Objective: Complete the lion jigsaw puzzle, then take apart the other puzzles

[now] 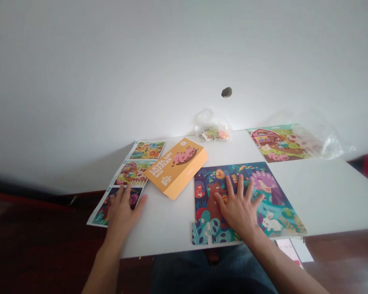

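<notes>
My right hand [239,208] lies flat with fingers spread on a dark, colourful jigsaw puzzle [271,223] showing a bear, a peacock and a white rabbit. At the puzzle's lower left, a narrow light gap [207,233] shows between pieces. My left hand [122,210], fingers stretched out, rests over the near end of a picture sheet [119,192] printed with three scenes. Its lowest picture is partly hidden by that hand. Between the hands, a little farther back, lies an orange puzzle box [178,165] lettered "LEVEL UP! PUZZLES".
Against the wall [159,81] sits a clear plastic bag [213,126] with puzzle pieces inside. A farm-scene puzzle [279,143] lies at the back right, partly under clear plastic wrapping [328,141]. The white table's [325,196] front edge runs just before my lap.
</notes>
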Available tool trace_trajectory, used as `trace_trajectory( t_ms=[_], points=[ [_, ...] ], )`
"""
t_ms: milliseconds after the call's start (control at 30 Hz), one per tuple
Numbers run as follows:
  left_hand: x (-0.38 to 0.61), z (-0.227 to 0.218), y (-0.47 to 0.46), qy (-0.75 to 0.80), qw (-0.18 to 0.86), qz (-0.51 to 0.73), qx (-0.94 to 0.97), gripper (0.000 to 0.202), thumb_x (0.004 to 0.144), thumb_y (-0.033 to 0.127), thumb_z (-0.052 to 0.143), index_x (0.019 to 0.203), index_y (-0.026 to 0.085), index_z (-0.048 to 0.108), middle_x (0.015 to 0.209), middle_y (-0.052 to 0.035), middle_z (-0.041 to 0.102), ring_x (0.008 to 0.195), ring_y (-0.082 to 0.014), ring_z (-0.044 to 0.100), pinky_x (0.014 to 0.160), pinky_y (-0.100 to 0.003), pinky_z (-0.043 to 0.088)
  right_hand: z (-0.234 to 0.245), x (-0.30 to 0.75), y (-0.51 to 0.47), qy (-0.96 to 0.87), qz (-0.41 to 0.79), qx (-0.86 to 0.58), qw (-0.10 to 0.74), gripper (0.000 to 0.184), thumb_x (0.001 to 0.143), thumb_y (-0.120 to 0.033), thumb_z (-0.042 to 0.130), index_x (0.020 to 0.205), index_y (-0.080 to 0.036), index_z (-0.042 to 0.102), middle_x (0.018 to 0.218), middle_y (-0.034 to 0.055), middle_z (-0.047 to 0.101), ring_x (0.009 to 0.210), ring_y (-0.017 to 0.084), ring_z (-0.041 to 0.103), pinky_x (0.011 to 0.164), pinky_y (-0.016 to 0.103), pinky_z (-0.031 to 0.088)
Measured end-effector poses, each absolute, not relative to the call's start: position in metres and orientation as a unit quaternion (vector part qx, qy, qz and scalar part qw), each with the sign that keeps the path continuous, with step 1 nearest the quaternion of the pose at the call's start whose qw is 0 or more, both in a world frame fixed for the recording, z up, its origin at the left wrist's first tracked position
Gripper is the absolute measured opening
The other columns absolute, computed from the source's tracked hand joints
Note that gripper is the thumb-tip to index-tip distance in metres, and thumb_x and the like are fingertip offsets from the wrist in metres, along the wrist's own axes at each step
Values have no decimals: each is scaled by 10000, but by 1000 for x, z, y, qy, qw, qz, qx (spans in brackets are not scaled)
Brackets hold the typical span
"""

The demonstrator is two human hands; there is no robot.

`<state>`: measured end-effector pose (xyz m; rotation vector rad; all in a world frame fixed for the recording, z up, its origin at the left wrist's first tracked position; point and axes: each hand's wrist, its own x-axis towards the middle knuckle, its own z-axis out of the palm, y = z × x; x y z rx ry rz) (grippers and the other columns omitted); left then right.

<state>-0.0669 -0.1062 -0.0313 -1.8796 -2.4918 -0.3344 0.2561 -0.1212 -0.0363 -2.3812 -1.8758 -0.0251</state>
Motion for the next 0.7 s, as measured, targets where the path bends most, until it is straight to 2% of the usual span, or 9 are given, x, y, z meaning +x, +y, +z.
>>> trace_trajectory(
  t_ms=[100, 167, 233, 333, 400, 467, 567, 633, 700],
  points=[
    [-61, -39, -99, -757, 0, -10, -653, 603, 975, 487, 285, 1523, 236, 316, 1609, -96, 237, 1473, -389, 164, 1091, -699, 213, -37, 259, -122, -618, 8, -785, 52, 741, 912, -649, 374, 1534, -252, 305, 1619, 168, 144, 1451, 498, 23, 1000, 808, 67],
    [-44, -43, -102, -761, 12, 12, -649, 622, 983, 491, 222, 1543, 223, 254, 1629, -79, 163, 1477, -403, 126, 1065, -730, 212, -36, 265, -118, -618, 37, -784, 49, 781, 886, -656, 429, 1535, -241, 300, 1613, 186, 148, 1444, 513, 33, 977, 825, 87],
    [-27, -45, -105, -768, 14, 28, -640, 640, 982, 497, 202, 1549, 203, 229, 1635, -67, 120, 1480, -408, 101, 1058, -736, 212, -29, 276, -105, -635, 85, -765, 63, 842, 847, -644, 512, 1534, -206, 300, 1596, 222, 174, 1441, 515, 82, 988, 800, 162],
    [-16, -45, -105, -777, 8, 37, -628, 658, 977, 515, 195, 1551, 194, 219, 1637, -58, 99, 1485, -404, 70, 1064, -731, 207, -8, 291, -59, -706, 164, -674, 141, 871, 799, -611, 604, 1512, -188, 338, 1552, 219, 293, 1442, 425, 223, 1078, 606, 304],
    [-15, -44, -103, -779, 9, 35, -626, 668, 973, 524, 210, 1553, 193, 209, 1636, -65, 100, 1488, -401, 55, 1073, -730, 181, 9, 294, -13, -712, 234, -629, 207, 882, 780, -637, 617, 1480, -153, 385, 1444, 221, 458, 1336, 359, 435, 1071, 494, 376],
    [-14, -42, -102, -780, 10, 25, -626, 686, 968, 540, 234, 1557, 192, 184, 1634, -82, 111, 1486, -409, 51, 1072, -740, 156, 23, 288, 36, -643, 346, -638, 245, 826, 773, -676, 605, 1387, -134, 495, 1298, 215, 586, 1125, 314, 608, 951, 438, 485],
    [-12, -39, -103, -767, 8, -2, -641, 736, 960, 564, 253, 1564, 176, 94, 1625, -125, 135, 1480, -424, 75, 1055, -756, 152, 31, 267, 90, -553, 524, -609, 221, 718, 721, -759, 589, 1071, -138, 681, 1046, 184, 691, 823, 267, 677, 712, 405, 557],
    [-10, -37, -105, -749, 7, -17, -662, 761, 956, 573, 255, 1563, 167, 44, 1619, -145, 149, 1481, -418, 91, 1054, -755, 160, 28, 252, 108, -525, 525, -630, 229, 665, 592, -732, 719, 898, -143, 700, 866, 159, 703, 730, 259, 658, 608, 385, 547],
    [-9, -37, -106, -737, 10, -21, -675, 778, 949, 583, 268, 1563, 160, 46, 1615, -160, 159, 1482, -413, 97, 1052, -756, 166, 22, 242, 115, -531, 487, -654, 229, 617, 467, -655, 821, 799, -152, 689, 776, 130, 692, 697, 257, 642, 556, 372, 531]
  ],
)
